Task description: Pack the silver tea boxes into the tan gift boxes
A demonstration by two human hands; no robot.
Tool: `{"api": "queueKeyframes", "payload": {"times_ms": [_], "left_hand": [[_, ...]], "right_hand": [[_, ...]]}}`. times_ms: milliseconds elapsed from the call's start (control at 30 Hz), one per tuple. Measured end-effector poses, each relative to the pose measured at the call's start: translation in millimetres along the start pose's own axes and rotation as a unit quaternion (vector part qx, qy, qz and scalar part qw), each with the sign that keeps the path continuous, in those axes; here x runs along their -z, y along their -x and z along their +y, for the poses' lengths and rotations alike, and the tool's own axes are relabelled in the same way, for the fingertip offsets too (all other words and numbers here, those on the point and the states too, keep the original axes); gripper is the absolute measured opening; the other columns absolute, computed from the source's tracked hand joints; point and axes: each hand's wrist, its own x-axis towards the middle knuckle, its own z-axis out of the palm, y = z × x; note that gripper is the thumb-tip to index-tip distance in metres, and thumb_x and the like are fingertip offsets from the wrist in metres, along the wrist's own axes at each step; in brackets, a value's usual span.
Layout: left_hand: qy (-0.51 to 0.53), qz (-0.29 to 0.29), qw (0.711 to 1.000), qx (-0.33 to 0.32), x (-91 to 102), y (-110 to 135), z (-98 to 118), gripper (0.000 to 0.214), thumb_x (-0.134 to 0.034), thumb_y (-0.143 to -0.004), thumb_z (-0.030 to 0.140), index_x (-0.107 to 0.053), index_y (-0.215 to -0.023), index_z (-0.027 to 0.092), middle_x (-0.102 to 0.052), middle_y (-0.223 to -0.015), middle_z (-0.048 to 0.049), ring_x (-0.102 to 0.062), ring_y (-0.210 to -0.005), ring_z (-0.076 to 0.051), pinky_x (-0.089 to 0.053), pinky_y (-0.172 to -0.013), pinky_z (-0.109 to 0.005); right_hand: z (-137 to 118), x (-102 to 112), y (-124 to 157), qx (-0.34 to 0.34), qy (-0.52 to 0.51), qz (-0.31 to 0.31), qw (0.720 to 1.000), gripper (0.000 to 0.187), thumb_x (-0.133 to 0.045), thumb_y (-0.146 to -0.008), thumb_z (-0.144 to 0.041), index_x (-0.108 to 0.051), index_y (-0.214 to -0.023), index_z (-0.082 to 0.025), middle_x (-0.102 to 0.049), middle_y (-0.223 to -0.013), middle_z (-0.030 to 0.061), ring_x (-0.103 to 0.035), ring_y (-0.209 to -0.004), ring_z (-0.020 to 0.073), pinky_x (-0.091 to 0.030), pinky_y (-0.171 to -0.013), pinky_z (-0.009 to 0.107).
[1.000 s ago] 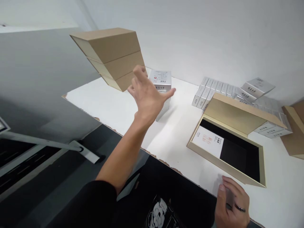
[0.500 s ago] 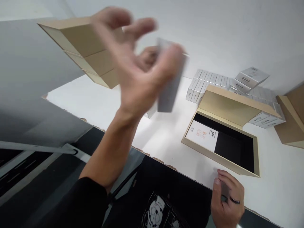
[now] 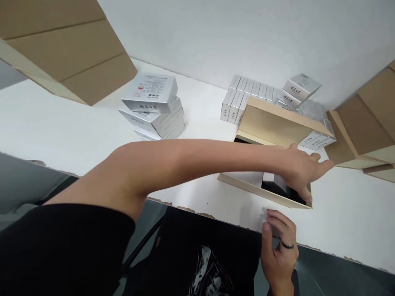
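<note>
My left hand [image 3: 304, 170] reaches across from the left into an open tan gift box [image 3: 262, 190] with a black inside. It grips a small silver-white carton [image 3: 273, 179], partly hidden beneath the palm, tilted in the box. Its thumb points down by the front right corner, other fingers spread outward. Another white carton [image 3: 247, 177] lies flat in the left part of the box, mostly covered by my forearm. My right hand [image 3: 280, 244], with a dark ring, rests loosely curled at the table's near edge, thumb and fingertips apart, nothing seen in them.
A stack of silver cartons [image 3: 151, 102] stands on the white table [image 3: 203, 197] to the left. Rows of silver cartons [image 3: 230, 105] line the wall behind the raised lid [image 3: 274, 123]. Larger tan boxes stand at the far left [image 3: 77, 49] and right [image 3: 367, 119].
My left hand has swung from the upper left down to the right, bringing the silver carton into the tan box. The carton stack at left is now uncovered. My right hand stays by the edge.
</note>
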Motion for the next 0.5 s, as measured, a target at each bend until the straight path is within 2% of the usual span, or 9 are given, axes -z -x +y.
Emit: {"api": "queueKeyframes", "payload": {"times_ms": [67, 100, 167, 200, 267, 333, 367, 433, 500], "left_hand": [[-0.014, 0.092, 0.996, 0.011, 1.0, 32.4, 0.5, 0.06, -0.065, -0.097, 0.051, -0.053, -0.143, 0.015, -0.064, -0.137, -0.0167, -0.067, -0.114, -0.034, -0.048, -0.101, -0.049], [-0.032, 0.148, 0.988, 0.041, 3.8, 55.1, -1.1, 0.048, -0.061, -0.101, 0.045, -0.056, -0.139, 0.015, -0.065, -0.137, -0.0152, -0.066, -0.116, -0.032, -0.049, -0.099, -0.046], [-0.071, 0.285, 0.943, 0.154, 11.2, 107.4, -9.9, 0.036, -0.058, -0.103, 0.041, -0.057, -0.131, 0.018, -0.064, -0.139, -0.0118, -0.065, -0.122, -0.03, -0.049, -0.102, -0.044], [-0.103, 0.357, 0.9, 0.227, 13.9, 134.1, -17.0, 0.035, -0.057, -0.103, 0.044, -0.057, -0.126, 0.019, -0.062, -0.141, -0.0112, -0.063, -0.125, -0.03, -0.048, -0.106, -0.045], [-0.166, 0.469, 0.77, 0.4, 13.7, 182.1, -34.6, 0.04, -0.069, -0.092, 0.046, -0.055, -0.119, 0.021, -0.061, -0.138, -0.0117, -0.057, -0.134, -0.037, -0.043, -0.114, -0.054], [-0.126, 0.483, 0.662, 0.56, 4.8, 217.4, -51.5, 0.062, -0.085, -0.076, 0.046, -0.05, -0.122, 0.022, -0.059, -0.137, -0.0133, -0.054, -0.136, -0.042, -0.042, -0.116, -0.061], [-0.089, 0.482, 0.628, 0.605, -1.9, 229.3, -58.2, 0.071, -0.089, -0.069, 0.044, -0.047, -0.122, 0.023, -0.06, -0.133, -0.0129, -0.056, -0.134, -0.044, -0.043, -0.115, -0.063], [-0.016, 0.483, 0.602, 0.636, -15.8, 242.2, -66.8, 0.076, -0.091, -0.066, 0.042, -0.042, -0.121, 0.026, -0.064, -0.122, -0.0099, -0.063, -0.125, -0.042, -0.048, -0.11, -0.065], [0.014, 0.501, 0.603, 0.62, -25.7, 243.5, -70.7, 0.071, -0.087, -0.071, 0.041, -0.038, -0.12, 0.028, -0.065, -0.117, -0.0075, -0.066, -0.121, -0.037, -0.05, -0.108, -0.064]], "right_hand": [[0.1, -1.0, -0.9, 0.004, 0.005, 0.001, 1.0, 0.007, -0.06, -0.101, -0.014, -0.065, -0.106, -0.017, -0.068, -0.114, 0.0083, -0.065, -0.107, 0.0185, -0.051, -0.091, 0.034], [0.4, -1.9, -1.3, 0.007, 0.007, 0.004, 1.0, 0.007, -0.061, -0.101, -0.013, -0.065, -0.106, -0.017, -0.068, -0.113, 0.0085, -0.065, -0.107, 0.0191, -0.051, -0.092, 0.035], [0.7, -4.3, -2.1, 0.009, 0.01, 0.012, 1.0, 0.007, -0.062, -0.1, -0.014, -0.065, -0.106, -0.016, -0.069, -0.112, 0.0093, -0.066, -0.107, 0.0207, -0.051, -0.091, 0.037], [0.6, -5.6, -2.6, 0.006, 0.009, 0.017, 1.0, 0.006, -0.062, -0.1, -0.014, -0.065, -0.105, -0.016, -0.069, -0.112, 0.0097, -0.066, -0.106, 0.0215, -0.052, -0.09, 0.037], [-0.7, -8.2, -4.1, -0.004, 0.01, 0.029, 1.0, 0.005, -0.064, -0.1, -0.017, -0.066, -0.104, -0.016, -0.07, -0.11, 0.0101, -0.068, -0.103, 0.0226, -0.053, -0.087, 0.038], [-2.8, -10.6, -6.4, -0.009, 0.022, 0.041, 0.999, 0.004, -0.066, -0.099, -0.019, -0.067, -0.102, -0.016, -0.071, -0.107, 0.0103, -0.069, -0.098, 0.0231, -0.053, -0.084, 0.038], [-3.9, -11.7, -7.6, -0.006, 0.032, 0.05, 0.998, 0.004, -0.067, -0.099, -0.019, -0.068, -0.101, -0.016, -0.072, -0.105, 0.0103, -0.069, -0.095, 0.0231, -0.052, -0.083, 0.038], [-5.4, -13.8, -9.7, -0.001, 0.048, 0.074, 0.996, 0.003, -0.069, -0.097, -0.018, -0.069, -0.097, -0.015, -0.073, -0.1, 0.0105, -0.069, -0.089, 0.0233, -0.052, -0.081, 0.038], [-5.6, -15.6, -10.6, 0.005, 0.047, 0.092, 0.995, 0.003, -0.07, -0.096, -0.017, -0.07, -0.094, -0.014, -0.074, -0.095, 0.0111, -0.069, -0.085, 0.0239, -0.051, -0.079, 0.039]]}}
